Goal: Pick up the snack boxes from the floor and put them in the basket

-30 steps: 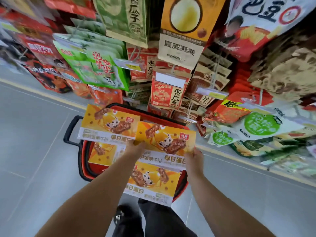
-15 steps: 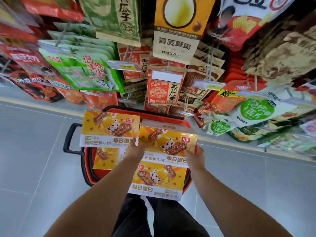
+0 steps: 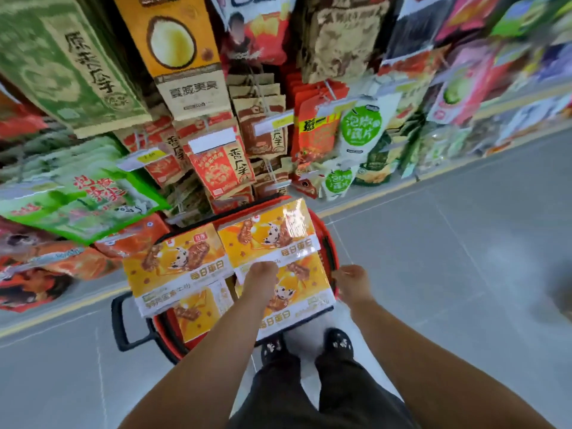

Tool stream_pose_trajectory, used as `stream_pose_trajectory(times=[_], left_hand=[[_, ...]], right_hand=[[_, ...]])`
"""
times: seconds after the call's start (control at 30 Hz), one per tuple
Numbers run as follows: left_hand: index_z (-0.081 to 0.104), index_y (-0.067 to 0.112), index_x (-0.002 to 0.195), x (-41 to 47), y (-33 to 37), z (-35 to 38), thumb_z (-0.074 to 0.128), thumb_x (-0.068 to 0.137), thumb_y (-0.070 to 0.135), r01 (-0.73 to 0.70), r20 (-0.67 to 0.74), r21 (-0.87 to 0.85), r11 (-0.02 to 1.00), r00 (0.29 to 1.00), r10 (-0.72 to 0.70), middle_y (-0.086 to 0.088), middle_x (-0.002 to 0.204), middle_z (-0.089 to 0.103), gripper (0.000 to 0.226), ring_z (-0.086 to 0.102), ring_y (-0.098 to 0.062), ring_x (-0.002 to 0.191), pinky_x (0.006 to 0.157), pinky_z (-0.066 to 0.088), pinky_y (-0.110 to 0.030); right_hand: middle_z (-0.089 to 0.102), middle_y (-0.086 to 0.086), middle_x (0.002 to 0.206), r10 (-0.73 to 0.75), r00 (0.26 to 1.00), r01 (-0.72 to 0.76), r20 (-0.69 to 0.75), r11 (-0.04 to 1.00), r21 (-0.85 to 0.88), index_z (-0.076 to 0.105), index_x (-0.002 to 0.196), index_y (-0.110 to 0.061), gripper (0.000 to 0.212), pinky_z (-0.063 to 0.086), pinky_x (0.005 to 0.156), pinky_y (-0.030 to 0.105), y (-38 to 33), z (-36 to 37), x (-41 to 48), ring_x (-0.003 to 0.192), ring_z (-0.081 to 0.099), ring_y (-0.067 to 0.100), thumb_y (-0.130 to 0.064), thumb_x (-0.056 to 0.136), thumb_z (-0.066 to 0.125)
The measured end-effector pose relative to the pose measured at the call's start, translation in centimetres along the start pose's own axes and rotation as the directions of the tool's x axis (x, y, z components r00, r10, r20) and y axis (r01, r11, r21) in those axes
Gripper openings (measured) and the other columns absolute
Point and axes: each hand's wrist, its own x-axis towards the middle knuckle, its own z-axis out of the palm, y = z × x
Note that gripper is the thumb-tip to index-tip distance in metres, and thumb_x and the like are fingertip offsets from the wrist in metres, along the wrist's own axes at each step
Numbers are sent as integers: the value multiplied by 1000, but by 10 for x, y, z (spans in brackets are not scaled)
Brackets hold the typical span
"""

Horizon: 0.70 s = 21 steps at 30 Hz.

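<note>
Closest to you are your dark trousers (image 3: 309,397) and, past them, your two dark shoes (image 3: 339,342) standing on the grey floor (image 3: 433,274). Both bare forearms reach forward over them.

Your left hand (image 3: 261,274) sits where the two right-hand boxes meet. Its fingers curl down over the near edge of the far right box (image 3: 266,233) and grip it. Your right hand (image 3: 353,280) is just beside the right edge of the near right box (image 3: 303,298), at the basket's right side. Its fingers bend down out of sight, so you cannot tell whether they hold the box, the rim or nothing.

The red basket (image 3: 167,348) stands on the floor just ahead of your feet, with its black handle (image 3: 119,323) sticking out to the left. All four yellow-orange snack boxes are over its opening:
- The near right box overhangs the near rim.
- The far right box lies beyond it, touching it edge to edge.
- The left box (image 3: 176,264) is tilted and spreads past the left rim.
- The low box (image 3: 198,311) lies deeper inside the basket, partly covered by the left box.

You cannot tell whether the upper three rest on the basket or hang from your hands.

A yellow line (image 3: 62,311) runs along the floor behind the basket. Beyond it the shelf rack is crowded with hanging packets:
- a green packet (image 3: 77,199) on the left
- a red packet (image 3: 223,168) in the middle
- a white-and-green packet (image 3: 360,128) to the right
- a large orange bag (image 3: 173,41) above them

The far right of the rack is blurred.
</note>
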Motion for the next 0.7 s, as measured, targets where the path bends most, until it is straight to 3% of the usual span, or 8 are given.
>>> stream_pose_trajectory(times=[0.03, 0.1, 0.17, 0.23, 0.33, 0.4, 0.57, 0.7], left_hand=[[56, 12, 92, -9, 4, 10, 41, 98, 23, -16, 29, 36, 999, 999, 15, -4, 90, 54, 19, 53, -24, 87, 80, 45, -40], [58, 13, 77, -27, 12, 39, 47, 94, 27, -65, 83, 104, 992, 995, 57, 0, 81, 56, 24, 54, -24, 89, 90, 47, -41], [53, 16, 65, -41, 21, 73, 48, 79, 34, -143, 137, 181, 973, 983, 119, 0, 73, 54, 23, 56, -25, 85, 84, 48, -39], [50, 15, 62, -52, 26, 115, 46, 74, 32, -192, 210, 222, 956, 967, 146, -2, 69, 51, 22, 54, -24, 77, 72, 43, -35], [64, 18, 58, -59, 20, 189, 45, 64, 34, -251, 264, 313, 916, 949, 169, -1, 61, 54, 25, 53, -23, 78, 72, 37, -32], [60, 15, 54, -67, 11, 245, 44, 60, 34, -295, 306, 349, 890, 933, 189, -4, 61, 56, 25, 53, -23, 75, 66, 35, -31], [54, 19, 72, -137, -4, 372, 50, 88, 21, -373, 494, 411, 832, 858, 141, 1, 71, 55, 16, 52, -14, 68, 57, 33, -23], [55, 22, 87, -173, -13, 461, 46, 95, 15, -434, 609, 423, 795, 786, 105, 6, 79, 58, 13, 55, -7, 71, 61, 37, -23]], right_hand=[[42, 2, 54, 25, 999, -23, -37, 999, 47, 49, 56, -16, 20, 30, 56, 30, 8, -12, 0, 55, 39, 19, -14, 70, 63], [52, 1, 65, 67, 993, -52, -99, 987, 150, 59, 78, -16, 9, 38, 61, 31, 26, -42, 2, 61, 48, 20, -20, 75, 67], [56, 2, 74, 110, 984, -72, -142, 966, 248, 58, 96, -14, 19, 43, 66, 32, 44, -77, 3, 64, 52, 19, -22, 80, 66], [56, 3, 78, 139, 974, -70, -177, 935, 348, 54, 96, -14, 15, 45, 67, 33, 61, -117, -2, 66, 53, 18, -18, 85, 64], [53, 4, 73, 182, 957, -52, -225, 873, 484, 53, 94, -11, 9, 42, 57, 28, 92, -183, -10, 64, 50, 18, -10, 89, 60], [53, 4, 75, 218, 940, -44, -262, 841, 540, 53, 95, -10, 9, 42, 56, 27, 115, -232, -15, 66, 51, 19, -9, 89, 59], [55, 4, 79, 287, 888, -4, -359, 786, 618, 53, 85, -17, 10, 43, 58, 26, 162, -343, -18, 66, 53, 17, -10, 87, 60], [55, 4, 83, 318, 847, 69, -427, 729, 681, 56, 96, -14, 9, 43, 59, 25, 190, -421, -22, 67, 52, 16, -12, 88, 60]])
